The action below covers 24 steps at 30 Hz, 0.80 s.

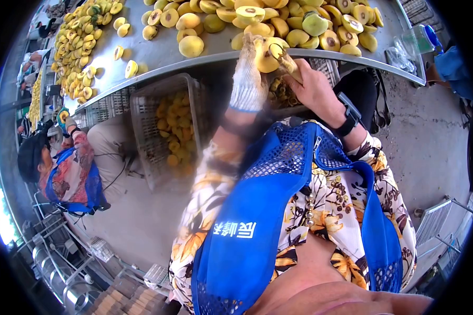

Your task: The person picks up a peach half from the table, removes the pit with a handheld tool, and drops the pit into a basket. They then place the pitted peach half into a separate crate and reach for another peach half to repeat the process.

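Yellow peach gripped in both hands at the table edge

The yellow peach (pixel 265 56) is held up just in front of the rim of the metal table (pixel 163 52), above the person's chest. The left hand (pixel 248 79), in a white knitted glove, is clamped around it from the left. The bare right hand (pixel 314 89), with a black wristband (pixel 350 119) behind it, has its fingers curled together and pressed against the same fruit; whether they pinch a tool is too blurred to tell. On the table beyond lie many halved peaches (pixel 299 23), cut faces mostly up, spread in a band from left to right. Below the table edge, left of the hands, stands a grey mesh crate (pixel 142 105) with yellow fruit pieces inside. The person's blue mesh vest (pixel 257 210) fills the foreground. A co-worker (pixel 68 173) in a similar vest sits well apart at the left, and a clear plastic container (pixel 416 39) stands at the table's right end
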Available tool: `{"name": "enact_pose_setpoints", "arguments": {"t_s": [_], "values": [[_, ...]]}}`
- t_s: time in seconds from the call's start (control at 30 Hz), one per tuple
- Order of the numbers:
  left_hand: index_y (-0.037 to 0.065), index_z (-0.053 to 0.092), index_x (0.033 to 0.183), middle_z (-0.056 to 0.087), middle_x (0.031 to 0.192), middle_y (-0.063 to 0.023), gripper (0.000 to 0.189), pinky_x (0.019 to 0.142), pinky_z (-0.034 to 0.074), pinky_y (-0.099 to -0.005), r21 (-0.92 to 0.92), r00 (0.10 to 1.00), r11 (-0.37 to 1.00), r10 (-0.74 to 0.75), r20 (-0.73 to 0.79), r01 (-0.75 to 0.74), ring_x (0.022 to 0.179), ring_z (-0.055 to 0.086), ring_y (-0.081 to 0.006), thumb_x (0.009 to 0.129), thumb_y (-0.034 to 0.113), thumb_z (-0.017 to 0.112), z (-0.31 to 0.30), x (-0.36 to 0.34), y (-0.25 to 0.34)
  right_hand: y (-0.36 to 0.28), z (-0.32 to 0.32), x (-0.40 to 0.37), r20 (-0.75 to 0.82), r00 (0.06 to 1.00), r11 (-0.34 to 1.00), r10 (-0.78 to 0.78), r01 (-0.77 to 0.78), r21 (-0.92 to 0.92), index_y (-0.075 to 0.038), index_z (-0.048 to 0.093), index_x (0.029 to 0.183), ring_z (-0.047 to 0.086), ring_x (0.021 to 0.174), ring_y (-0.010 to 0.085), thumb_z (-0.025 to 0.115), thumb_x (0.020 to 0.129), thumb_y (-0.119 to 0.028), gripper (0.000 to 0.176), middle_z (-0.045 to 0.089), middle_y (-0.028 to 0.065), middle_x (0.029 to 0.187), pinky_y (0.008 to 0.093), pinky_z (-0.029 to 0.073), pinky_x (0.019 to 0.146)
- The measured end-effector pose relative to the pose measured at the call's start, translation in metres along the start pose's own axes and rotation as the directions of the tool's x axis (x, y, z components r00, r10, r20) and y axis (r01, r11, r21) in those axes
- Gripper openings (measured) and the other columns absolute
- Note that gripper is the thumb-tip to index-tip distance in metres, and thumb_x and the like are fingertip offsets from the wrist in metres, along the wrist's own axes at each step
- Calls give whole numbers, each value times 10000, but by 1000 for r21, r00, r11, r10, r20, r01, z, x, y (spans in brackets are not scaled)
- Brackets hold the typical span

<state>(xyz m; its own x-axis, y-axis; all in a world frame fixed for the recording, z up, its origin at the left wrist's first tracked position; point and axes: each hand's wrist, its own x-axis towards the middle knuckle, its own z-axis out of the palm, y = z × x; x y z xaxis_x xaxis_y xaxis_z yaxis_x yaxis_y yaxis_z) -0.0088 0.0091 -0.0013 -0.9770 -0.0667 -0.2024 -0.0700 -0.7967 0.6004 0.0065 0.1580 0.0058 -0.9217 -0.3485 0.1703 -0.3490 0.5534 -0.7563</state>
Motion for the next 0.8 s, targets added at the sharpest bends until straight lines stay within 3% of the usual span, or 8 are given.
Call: {"name": "enact_pose_setpoints", "arguments": {"t_s": [0.13, 0.23, 0.3, 0.37, 0.63, 0.67, 0.77, 0.8], "values": [[63, 500, 1134, 595, 952, -104, 360, 693, 543, -351, -10, 989, 991, -135, 55, 136, 821, 612, -227, 939, 365, 479, -1, -7, 1, -2, 6, -7, 43, 997, 998, 58, -58, -19, 2, 459, 1025, 568, 727, 446, 587, 858, -187, 283, 579, 260, 722, 477, 445, 599], [59, 491, 1152, 598, 949, -98, 357, 672, 541, -340, 31, 997, 997, -77, 29, 76, 808, 616, -220, 933, 340, 498, -6, -6, -6, -5, 8, -7, 64, 993, 994, 99, -96, -47, 14, 441, 1008, 560, 741, 460, 576, 857, -168, 272, 572, 277, 727, 493, 437, 615], [58, 481, 1174, 600, 939, -91, 374, 661, 540, -335, 251, 997, 965, 62, 51, -72, 813, 617, -213, 924, 333, 515, -33, 5, -23, -8, 10, -8, 78, 988, 991, 136, -134, -32, 23, 433, 999, 556, 755, 469, 566, 851, -148, 262, 567, 291, 732, 501, 434, 628], [55, 485, 1180, 603, 934, -83, 374, 659, 538, -330, 332, 991, 934, 114, 68, -130, 821, 615, -205, 916, 315, 530, -40, 6, -29, -10, 14, -11, 85, 982, 985, 166, -169, 26, 31, 426, 992, 553, 769, 476, 555, 839, -122, 252, 562, 304, 735, 507, 432, 642], [48, 592, 1028, 604, 934, -66, 219, 654, 530, -304, 114, 997, 990, -83, 1, 82, 823, 606, -183, 892, 214, 550, -26, 6, -6, -2, 18, -14, 245, 954, 981, 171, -189, 53, 41, 412, 989, 555, 771, 475, 528, 778, -52, 258, 552, 312, 732, 499, 439, 653], [38, 591, 1008, 605, 926, -66, 211, 659, 521, -294, 190, 998, 980, -56, 2, 55, 819, 605, -175, 889, 207, 549, -20, 4, -3, 0, 16, -13, 267, 950, 983, 159, -177, 45, 40, 412, 983, 556, 768, 472, 528, 776, -48, 253, 552, 310, 731, 497, 439, 649], [25, 586, 1000, 605, 923, -65, 218, 654, 516, -293, 143, 988, 978, -148, -42, 153, 808, 602, -168, 888, 207, 548, -6, -8, 15, -6, 18, -12, 217, 970, 992, 107, -120, 44, 27, 418, 979, 559, 758, 465, 534, 778, -49, 244, 555, 301, 729, 492, 440, 633], [30, 587, 995, 602, 916, -64, 218, 661, 517, -298, 239, 999, 971, 30, 16, -33, 794, 598, -171, 885, 215, 556, -12, -3, 3, -1, 20, -12, 178, 978, 990, 111, -124, 63, 11, 423, 980, 560, 752, 462, 544, 788, -54, 236, 556, 293, 725, 488, 440, 623]]}}
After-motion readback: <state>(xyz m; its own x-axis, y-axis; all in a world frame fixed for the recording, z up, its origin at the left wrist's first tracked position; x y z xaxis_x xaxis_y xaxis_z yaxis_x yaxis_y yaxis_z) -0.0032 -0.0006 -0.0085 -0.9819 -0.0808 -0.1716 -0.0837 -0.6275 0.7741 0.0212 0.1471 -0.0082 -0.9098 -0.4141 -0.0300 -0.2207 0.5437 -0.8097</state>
